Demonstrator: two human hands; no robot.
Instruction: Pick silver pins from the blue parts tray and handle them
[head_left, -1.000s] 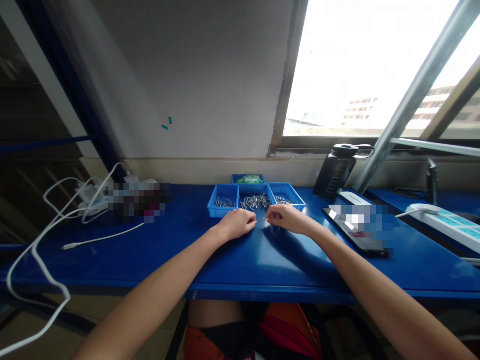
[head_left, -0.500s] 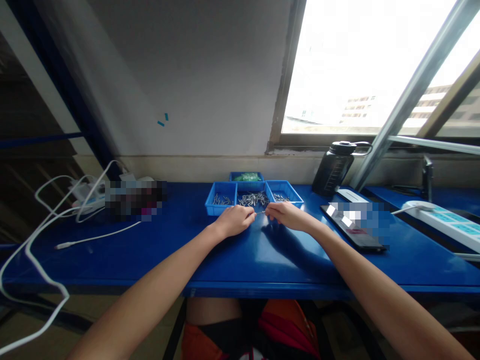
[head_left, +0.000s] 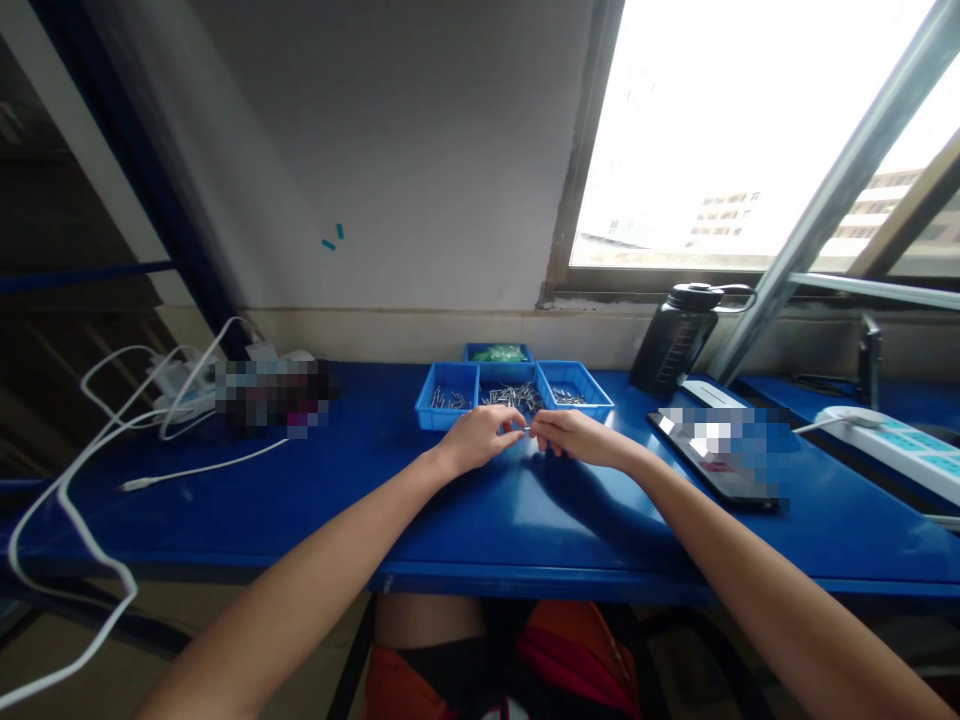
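Note:
Between my two hands, just in front of the blue trays, is a small thin silver metal pin [head_left: 527,429]. My right hand [head_left: 574,437] pinches it at the fingertips; its exact kind is too small to make out. My left hand [head_left: 480,440] is close by on the left, thumb and forefinger apart around the pin's free end. Similar silver pieces lie in the left blue tray [head_left: 425,412], the middle blue tray [head_left: 487,374] and the right blue tray [head_left: 600,407]. My hands partly hide the middle tray's front.
Behind stands a small blue tray [head_left: 470,350] with green-tinted bags. On the right are a black bottle [head_left: 675,340], a dark tablet-like device [head_left: 720,465] and a white power strip [head_left: 892,440]. White cables [head_left: 90,540] trail at the left over the blue table [head_left: 315,520].
My left thumb and forefinger have parted from the pin, which they were pinching. My right hand keeps its pinch. The whole view has shifted slightly.

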